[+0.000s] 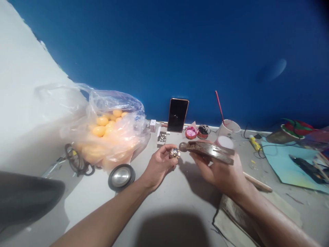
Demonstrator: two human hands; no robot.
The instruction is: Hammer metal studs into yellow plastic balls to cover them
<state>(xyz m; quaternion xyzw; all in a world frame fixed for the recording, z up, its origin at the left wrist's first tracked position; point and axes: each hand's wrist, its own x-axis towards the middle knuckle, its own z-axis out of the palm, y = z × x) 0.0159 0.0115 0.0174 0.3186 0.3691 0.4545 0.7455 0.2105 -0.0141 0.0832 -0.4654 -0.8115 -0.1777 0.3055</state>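
My left hand (159, 166) pinches a small round ball (174, 153) studded with shiny pins, held just above the table. My right hand (221, 169) grips the metal head of a hammer (207, 150), whose wooden handle (257, 183) runs back to the right under my wrist. The rounded end of the hammer head sits close beside the studded ball, nearly touching it.
A clear plastic bag of yellow balls (110, 133) lies at the left, with a round metal lid (121, 177) in front. A phone (178, 115) leans on the blue wall. A small box of pins (161, 138), little dishes (197, 132), a cup with a red stick (228, 126) and blue paper (288, 161) lie around.
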